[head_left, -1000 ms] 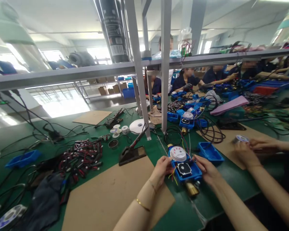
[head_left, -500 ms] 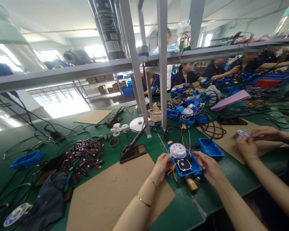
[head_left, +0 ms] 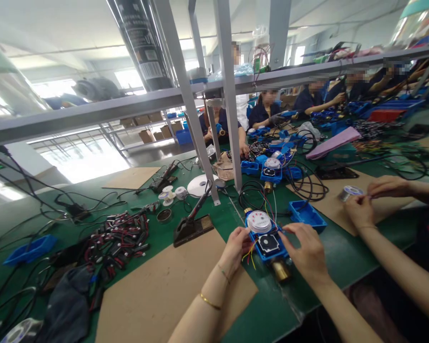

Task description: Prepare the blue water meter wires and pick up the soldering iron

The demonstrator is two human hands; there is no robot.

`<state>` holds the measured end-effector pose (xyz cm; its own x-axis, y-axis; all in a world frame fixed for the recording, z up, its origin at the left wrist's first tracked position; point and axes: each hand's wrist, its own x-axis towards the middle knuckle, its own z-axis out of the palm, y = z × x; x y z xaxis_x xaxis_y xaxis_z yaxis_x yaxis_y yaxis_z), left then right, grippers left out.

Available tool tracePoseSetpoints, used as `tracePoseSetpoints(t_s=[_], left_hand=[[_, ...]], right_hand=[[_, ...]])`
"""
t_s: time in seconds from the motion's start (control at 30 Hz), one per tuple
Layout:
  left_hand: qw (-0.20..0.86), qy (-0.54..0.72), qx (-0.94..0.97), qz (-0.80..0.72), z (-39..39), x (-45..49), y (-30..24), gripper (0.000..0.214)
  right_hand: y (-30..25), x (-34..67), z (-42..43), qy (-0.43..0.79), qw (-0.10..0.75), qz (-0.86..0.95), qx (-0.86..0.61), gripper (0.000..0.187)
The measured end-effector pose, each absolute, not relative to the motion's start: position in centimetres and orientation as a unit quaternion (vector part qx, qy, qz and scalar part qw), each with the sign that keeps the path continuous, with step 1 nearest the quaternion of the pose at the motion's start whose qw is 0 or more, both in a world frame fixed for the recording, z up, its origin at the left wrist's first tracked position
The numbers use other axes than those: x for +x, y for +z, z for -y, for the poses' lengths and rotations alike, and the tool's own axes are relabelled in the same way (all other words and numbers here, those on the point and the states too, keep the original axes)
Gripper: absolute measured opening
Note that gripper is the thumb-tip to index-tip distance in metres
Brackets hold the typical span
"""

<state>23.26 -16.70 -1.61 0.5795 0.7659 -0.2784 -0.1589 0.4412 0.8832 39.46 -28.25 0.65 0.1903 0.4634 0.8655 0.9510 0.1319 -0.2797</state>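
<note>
Green workbench (head_left: 307, 281), front edge close. Blue plastic meter housing with white dial (head_left: 266, 236) gripped both sides: left hand (head_left: 236, 245), right hand (head_left: 305, 250). Bare brown cardboard sheet (head_left: 157, 290) left; co-worker's hand (head_left: 359, 212) right.

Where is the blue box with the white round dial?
In the head view, the blue box sits low and right of centre on the green table, between the left hand and right hand, right of the brown cardboard sheet.
</note>
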Motion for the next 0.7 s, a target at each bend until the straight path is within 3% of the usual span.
tracePoseSetpoints(t_s=[0.37,0.7], left_hand=[[0.774,0.295,0.431,-0.358,16.9,23.2,-1.4,0.059],[0.772,0.297,0.435,-0.357,16.9,23.1,-1.4,0.058]], right_hand=[[0.7,39.4,28.3,-0.28,0.484,0.599,-0.572,0.003],[0.6,40.2,29.0,-0.233,0.513,0.667,-0.487,0.017]])
